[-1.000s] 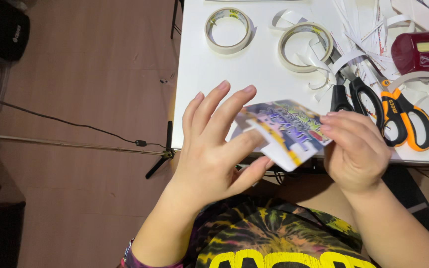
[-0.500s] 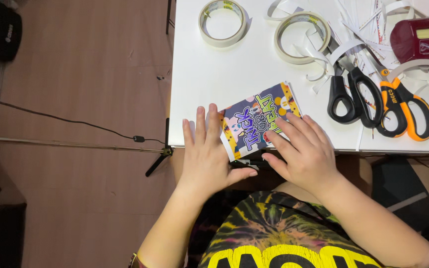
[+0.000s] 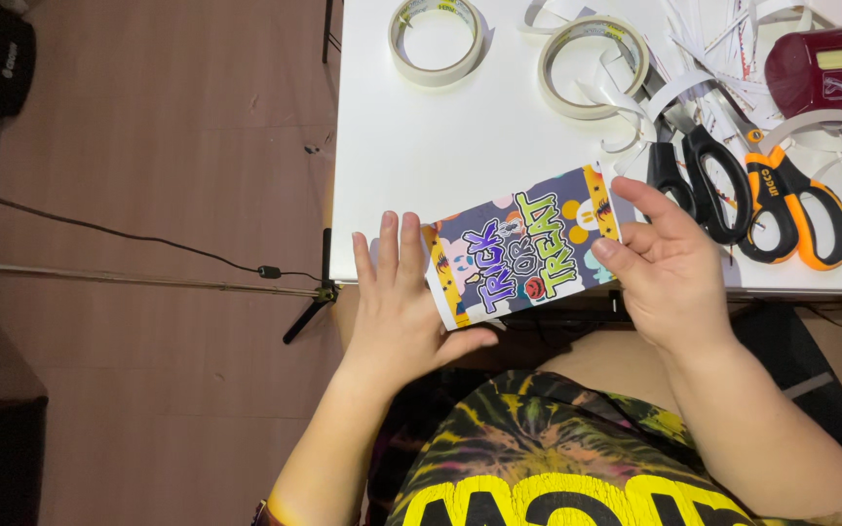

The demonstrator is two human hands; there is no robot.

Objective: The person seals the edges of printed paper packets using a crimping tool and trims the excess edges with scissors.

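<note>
A colourful printed paper sleeve [image 3: 523, 253], purple with orange end bands and cartoon lettering, lies tilted at the front edge of the white table [image 3: 421, 146]. My left hand [image 3: 401, 302] holds its left end, fingers flat beside it and thumb underneath. My right hand [image 3: 665, 263] grips its right end with fingers curled along the edge. The sleeve spans between both hands, partly overhanging the table's edge.
Two rolls of tape [image 3: 436, 39] [image 3: 592, 63] lie at the back of the table. Black scissors [image 3: 699, 170] and orange-handled scissors [image 3: 796, 200] rest right of the sleeve among white paper strips [image 3: 704, 39]. A dark red dispenser [image 3: 825, 68] sits far right. A tripod leg [image 3: 309, 302] stands on the floor.
Both hands brought the sleeve from mid-air down to the table's front edge and turned it printed side up. The hands have spread apart to its two ends.
</note>
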